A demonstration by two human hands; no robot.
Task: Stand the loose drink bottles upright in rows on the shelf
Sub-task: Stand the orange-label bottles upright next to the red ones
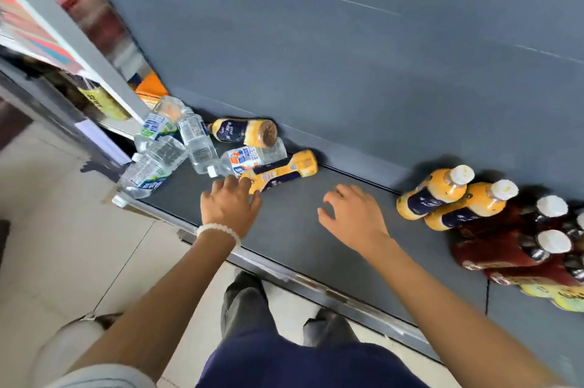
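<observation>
Loose bottles lie in a heap at the left end of the grey shelf (300, 229). An orange juice bottle (284, 171) lies on its side, and my left hand (230, 202) touches its cap end with fingers spread, not closed around it. A second orange bottle (245, 132) lies behind it, against the back panel. Several clear water bottles (197, 141) lie around them, one (145, 174) hanging over the shelf's left edge. My right hand (352, 214) hovers open over bare shelf. At the right, two orange bottles (436, 195) stand upright.
Dark red bottles with white caps (537, 242) stand in rows at the far right, yellow ones (565, 299) in front of them. A grey back panel (347, 56) rises behind the shelf. A metal front rail (284, 274) edges it. A neighbouring shelf unit (79, 71) stands left.
</observation>
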